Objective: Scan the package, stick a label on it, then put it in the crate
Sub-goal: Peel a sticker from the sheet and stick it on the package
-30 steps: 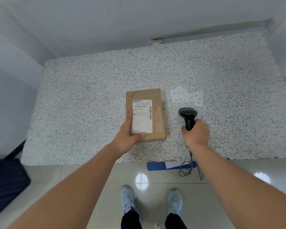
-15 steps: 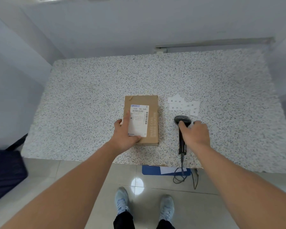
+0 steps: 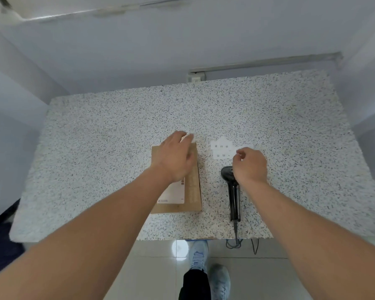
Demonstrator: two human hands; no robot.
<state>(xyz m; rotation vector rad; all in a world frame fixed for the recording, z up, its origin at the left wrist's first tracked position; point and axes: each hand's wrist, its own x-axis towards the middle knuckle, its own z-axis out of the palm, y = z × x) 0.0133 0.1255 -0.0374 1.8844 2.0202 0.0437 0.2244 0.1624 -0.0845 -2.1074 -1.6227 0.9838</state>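
Note:
A brown cardboard package [image 3: 194,187] with a white shipping label [image 3: 173,195] lies flat on the speckled table [image 3: 95,159]. My left hand [image 3: 175,158] rests palm down on its far end, fingers stretched past the edge. To the right lies a black handheld scanner [image 3: 234,191], handle toward me, untouched. Just beyond it is a small pile of white labels [image 3: 221,148]. My right hand [image 3: 250,165] hovers over the scanner's head, thumb and forefinger pinched on a label [image 3: 246,147] at the pile's right side. No crate is in view.
The scanner's cable [image 3: 236,237] hangs over the table's near edge to the tiled floor. A dark bag [image 3: 0,245] sits on the floor at the left. Walls close in behind and on both sides of the table. My feet stand at the front edge.
My right hand laid the scanner down on the table and moved forward to the labels. My left hand slid from the package's near end to its far end.

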